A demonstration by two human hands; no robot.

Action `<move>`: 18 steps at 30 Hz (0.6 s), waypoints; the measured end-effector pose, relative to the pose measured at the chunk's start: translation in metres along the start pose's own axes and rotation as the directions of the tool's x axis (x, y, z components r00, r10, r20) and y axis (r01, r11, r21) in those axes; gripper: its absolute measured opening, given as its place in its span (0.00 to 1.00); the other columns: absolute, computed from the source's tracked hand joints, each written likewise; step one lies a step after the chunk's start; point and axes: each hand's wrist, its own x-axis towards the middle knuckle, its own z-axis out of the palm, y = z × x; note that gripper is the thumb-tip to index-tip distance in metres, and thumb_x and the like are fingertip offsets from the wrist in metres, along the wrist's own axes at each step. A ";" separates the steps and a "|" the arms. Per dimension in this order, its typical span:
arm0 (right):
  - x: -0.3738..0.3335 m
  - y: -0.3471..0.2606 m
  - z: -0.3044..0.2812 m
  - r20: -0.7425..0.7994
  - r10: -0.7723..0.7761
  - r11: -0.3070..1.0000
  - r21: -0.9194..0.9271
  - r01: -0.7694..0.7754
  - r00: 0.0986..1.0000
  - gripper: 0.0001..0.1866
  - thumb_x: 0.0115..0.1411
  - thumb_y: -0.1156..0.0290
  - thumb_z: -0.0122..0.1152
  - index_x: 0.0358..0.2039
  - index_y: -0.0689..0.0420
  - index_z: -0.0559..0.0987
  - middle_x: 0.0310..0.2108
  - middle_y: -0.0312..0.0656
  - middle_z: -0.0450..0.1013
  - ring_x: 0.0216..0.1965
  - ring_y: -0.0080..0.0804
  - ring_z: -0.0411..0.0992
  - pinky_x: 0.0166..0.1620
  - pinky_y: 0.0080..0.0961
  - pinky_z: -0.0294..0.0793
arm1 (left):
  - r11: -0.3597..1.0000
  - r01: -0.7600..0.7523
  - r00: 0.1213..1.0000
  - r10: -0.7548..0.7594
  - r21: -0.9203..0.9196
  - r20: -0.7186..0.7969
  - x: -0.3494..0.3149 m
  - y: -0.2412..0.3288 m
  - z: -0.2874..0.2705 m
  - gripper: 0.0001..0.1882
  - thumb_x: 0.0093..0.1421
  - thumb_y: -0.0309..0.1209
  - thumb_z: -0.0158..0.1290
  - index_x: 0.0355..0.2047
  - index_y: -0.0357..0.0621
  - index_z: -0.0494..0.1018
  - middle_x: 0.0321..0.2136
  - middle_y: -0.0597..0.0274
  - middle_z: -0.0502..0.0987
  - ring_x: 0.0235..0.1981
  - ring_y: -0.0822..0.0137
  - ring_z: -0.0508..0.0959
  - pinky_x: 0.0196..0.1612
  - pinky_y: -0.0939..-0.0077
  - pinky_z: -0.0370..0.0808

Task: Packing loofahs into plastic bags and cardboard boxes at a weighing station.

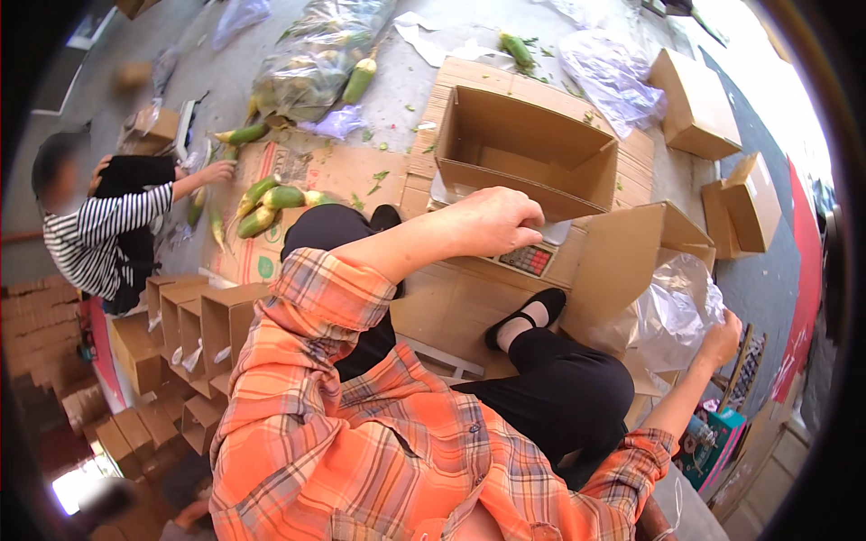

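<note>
My left hand (505,221) is at the near wall of an open cardboard box (532,144), its fingers curled. Whatever it may be pinching is hidden. The box appears to stand on a weighing scale, whose keypad (525,260) shows just below my hand. On my right, my right hand (722,341) is closed on the edge of a clear plastic bag (678,302). That bag lines a second cardboard box (622,270), which stands beside my knee and is tilted toward me.
Green radishes (284,197) lie on flat cardboard at the left, near a full plastic sack (316,81). A person in a striped top (117,216) reaches toward them. Several empty boxes (225,325) stand at my left, and more boxes (695,104) at the far right.
</note>
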 end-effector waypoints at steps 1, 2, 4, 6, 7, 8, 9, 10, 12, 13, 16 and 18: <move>0.003 -0.003 -0.005 -0.005 -0.001 1.000 0.009 0.001 1.000 0.17 0.51 0.77 0.43 0.35 0.51 0.79 0.40 0.37 0.74 0.39 0.40 0.73 0.40 0.34 0.71 | 1.000 0.009 1.000 -0.009 0.016 0.014 -0.001 0.000 -0.001 0.14 0.53 0.36 0.52 0.35 0.39 0.74 0.34 0.50 0.75 0.41 0.53 0.74 0.44 0.64 0.70; 0.007 0.003 -0.005 -0.050 -0.015 0.999 0.034 0.017 0.999 0.17 0.51 0.77 0.43 0.36 0.52 0.79 0.40 0.38 0.74 0.40 0.39 0.72 0.41 0.33 0.71 | 1.000 0.004 0.999 -0.005 0.026 0.036 -0.003 0.000 -0.002 0.14 0.53 0.37 0.52 0.35 0.39 0.74 0.34 0.50 0.75 0.41 0.53 0.73 0.45 0.64 0.69; 0.012 0.005 -0.016 -0.091 -0.016 0.999 0.032 0.019 0.996 0.17 0.51 0.78 0.44 0.36 0.53 0.79 0.39 0.39 0.74 0.41 0.38 0.72 0.42 0.32 0.71 | 0.999 -0.017 1.000 0.016 0.041 0.008 -0.002 -0.005 -0.001 0.14 0.53 0.37 0.52 0.34 0.39 0.74 0.34 0.50 0.75 0.41 0.52 0.73 0.44 0.64 0.70; 0.018 -0.002 -0.027 -0.179 -0.002 0.995 0.098 0.020 0.984 0.17 0.51 0.78 0.44 0.37 0.53 0.79 0.40 0.40 0.74 0.41 0.38 0.72 0.43 0.31 0.70 | 0.996 -0.045 0.999 0.046 0.073 -0.014 -0.001 -0.008 -0.004 0.14 0.53 0.36 0.52 0.34 0.39 0.73 0.34 0.50 0.75 0.41 0.52 0.73 0.43 0.63 0.70; 0.021 -0.007 -0.037 -0.244 -0.040 0.988 0.134 0.074 0.969 0.19 0.48 0.82 0.44 0.37 0.56 0.79 0.40 0.40 0.74 0.43 0.37 0.72 0.46 0.29 0.70 | 0.993 -0.074 0.997 0.076 0.097 -0.018 -0.001 -0.013 -0.004 0.13 0.53 0.36 0.52 0.34 0.39 0.73 0.33 0.51 0.75 0.40 0.52 0.73 0.43 0.63 0.70; 0.024 -0.015 -0.047 -0.305 -0.068 0.984 0.134 0.114 0.950 0.19 0.48 0.83 0.43 0.37 0.56 0.79 0.41 0.41 0.74 0.43 0.38 0.71 0.47 0.29 0.69 | 0.985 -0.138 0.986 0.146 0.104 -0.078 -0.003 -0.016 -0.004 0.10 0.53 0.31 0.52 0.33 0.37 0.73 0.28 0.52 0.73 0.33 0.53 0.74 0.37 0.66 0.71; 0.026 -0.023 -0.055 -0.366 -0.098 0.978 0.136 0.158 0.925 0.20 0.47 0.84 0.43 0.37 0.56 0.79 0.41 0.41 0.74 0.44 0.38 0.71 0.48 0.29 0.69 | 0.992 -0.097 0.991 0.103 0.076 -0.087 -0.007 -0.017 -0.007 0.11 0.53 0.31 0.52 0.33 0.37 0.72 0.29 0.52 0.73 0.33 0.54 0.74 0.37 0.67 0.71; 0.025 -0.030 -0.065 -0.369 -0.095 0.982 0.120 0.148 0.925 0.20 0.47 0.84 0.43 0.37 0.56 0.79 0.41 0.41 0.74 0.44 0.38 0.71 0.48 0.29 0.69 | 0.995 -0.063 0.995 0.068 0.080 -0.070 -0.011 -0.015 -0.013 0.11 0.54 0.31 0.53 0.34 0.37 0.72 0.29 0.52 0.73 0.33 0.55 0.74 0.37 0.67 0.71; 0.025 -0.047 -0.085 -0.495 -0.130 0.947 0.194 0.255 0.859 0.20 0.47 0.84 0.42 0.37 0.57 0.79 0.43 0.42 0.73 0.45 0.39 0.71 0.49 0.30 0.68 | 0.996 -0.021 0.998 0.027 0.088 -0.056 -0.012 -0.016 -0.013 0.11 0.54 0.31 0.53 0.34 0.37 0.72 0.29 0.52 0.73 0.33 0.55 0.74 0.37 0.67 0.71; 0.024 -0.050 -0.087 -0.494 -0.128 0.939 0.218 0.266 0.860 0.20 0.47 0.84 0.42 0.37 0.57 0.79 0.43 0.42 0.73 0.45 0.39 0.71 0.49 0.30 0.68 | 0.989 -0.062 0.996 0.071 0.135 -0.062 -0.012 -0.018 -0.011 0.11 0.54 0.32 0.53 0.35 0.38 0.72 0.29 0.52 0.73 0.34 0.54 0.74 0.37 0.66 0.70; 0.005 -0.038 -0.073 -0.384 -0.189 0.942 0.188 0.277 0.904 0.19 0.48 0.84 0.43 0.38 0.59 0.78 0.44 0.44 0.73 0.46 0.40 0.70 0.50 0.31 0.67 | 0.979 -0.083 0.996 0.089 0.184 -0.026 -0.010 -0.017 -0.007 0.13 0.54 0.34 0.52 0.37 0.39 0.72 0.32 0.51 0.73 0.37 0.51 0.73 0.39 0.63 0.70; -0.015 -0.021 -0.016 -0.135 -0.273 0.945 0.150 0.292 0.953 0.18 0.49 0.84 0.44 0.39 0.60 0.78 0.43 0.45 0.73 0.46 0.41 0.70 0.51 0.31 0.66 | 0.982 -0.051 0.998 0.044 0.185 0.038 -0.004 -0.011 -0.005 0.14 0.54 0.37 0.51 0.36 0.41 0.73 0.36 0.50 0.73 0.42 0.52 0.73 0.45 0.62 0.70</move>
